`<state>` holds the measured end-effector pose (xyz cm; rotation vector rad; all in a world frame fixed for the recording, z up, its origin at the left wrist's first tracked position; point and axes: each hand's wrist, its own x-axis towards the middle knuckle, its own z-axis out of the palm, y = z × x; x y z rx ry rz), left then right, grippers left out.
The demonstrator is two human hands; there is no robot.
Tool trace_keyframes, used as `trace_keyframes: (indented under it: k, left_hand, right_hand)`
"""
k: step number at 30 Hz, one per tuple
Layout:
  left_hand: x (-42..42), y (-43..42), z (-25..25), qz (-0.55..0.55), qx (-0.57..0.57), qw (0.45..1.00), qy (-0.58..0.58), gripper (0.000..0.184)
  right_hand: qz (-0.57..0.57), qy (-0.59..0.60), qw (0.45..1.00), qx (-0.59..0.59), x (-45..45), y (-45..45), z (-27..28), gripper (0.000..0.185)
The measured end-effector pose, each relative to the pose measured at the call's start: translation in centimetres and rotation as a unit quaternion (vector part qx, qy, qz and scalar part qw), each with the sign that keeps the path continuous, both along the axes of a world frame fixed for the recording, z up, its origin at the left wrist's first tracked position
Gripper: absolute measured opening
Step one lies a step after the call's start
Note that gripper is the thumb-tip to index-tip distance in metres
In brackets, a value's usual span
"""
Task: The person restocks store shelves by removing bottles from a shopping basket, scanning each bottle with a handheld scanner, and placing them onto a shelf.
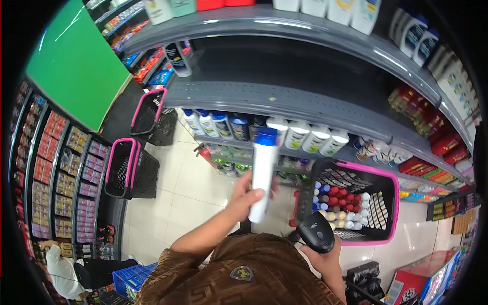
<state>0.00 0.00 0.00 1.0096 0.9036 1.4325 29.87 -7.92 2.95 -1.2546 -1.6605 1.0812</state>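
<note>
My left hand [245, 197] is wrapped round a white lotion bottle [263, 175] with a blue cap, held almost upright in front of the shelf. No label can be read on the side facing me. In my right hand [324, 256] is a black handheld barcode scanner [316, 233], low and close to my body. Just beyond the scanner, a black basket with a pink rim [396, 203] holds many bottles with blue, red, cream and white caps. Behind the held bottle, white bottles [297, 135] and blue-capped bottles [221, 125] line a lower shelf.
A grey shelf [218, 95] spans the front, with one dark bottle [178, 60] at its left end. Two black baskets with pink handles [133, 168] [157, 119] stand left on the tiled floor [173, 190]. A person in white [62, 272] is at lower left, near a blue crate [133, 278].
</note>
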Motion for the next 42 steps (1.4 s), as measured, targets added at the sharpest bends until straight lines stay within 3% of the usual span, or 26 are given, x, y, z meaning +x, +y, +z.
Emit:
trace_keyframes:
  k: [2,3,5,7,12,17,20,29,42]
  left_hand:
    - [-0.7,1.7,-0.4,0.048,0.075,0.996,0.018,0.094]
    - [-10.6,0.9,3.8,0.117,0.123,0.981,0.091,0.092]
    - [-14.4,3.2,4.2,0.251,0.203,0.939,0.115,0.097]
    - [-18.9,6.2,5.5,0.295,0.268,0.905,0.150,0.097]
    - [-26.8,13.8,6.4,0.324,0.205,0.908,0.168,0.090]
    - [-29.8,20.6,5.3,0.335,0.230,0.889,0.211,0.087]
    - [-31.0,23.4,4.6,0.383,0.176,0.881,0.213,0.087]
    - [-34.4,28.7,3.1,0.427,0.113,0.856,0.270,0.093]
    - [-33.5,28.3,4.5,0.430,0.074,0.853,0.286,0.093]
  right_hand:
    - [0.006,-0.006,1.000,-0.008,1.3,1.0,-0.8,0.047]
    - [0.007,0.045,0.999,-0.012,-7.6,-0.4,-1.5,0.047]
    - [0.014,0.020,1.000,-0.008,-8.5,0.0,-1.4,0.048]
    - [0.013,0.005,1.000,-0.012,-10.0,0.4,-0.6,0.048]
    - [-0.003,-0.003,1.000,0.004,-13.1,0.7,-0.6,0.046]
    - [-0.023,0.010,0.999,-0.022,-13.8,0.8,-1.2,0.044]
    - [-0.030,0.008,0.999,-0.027,-14.0,1.0,-1.8,0.043]
    - [-0.030,0.019,0.998,-0.042,-15.6,1.8,-1.8,0.040]
    - [-0.011,0.002,0.998,-0.061,-16.5,1.1,-2.4,0.043]
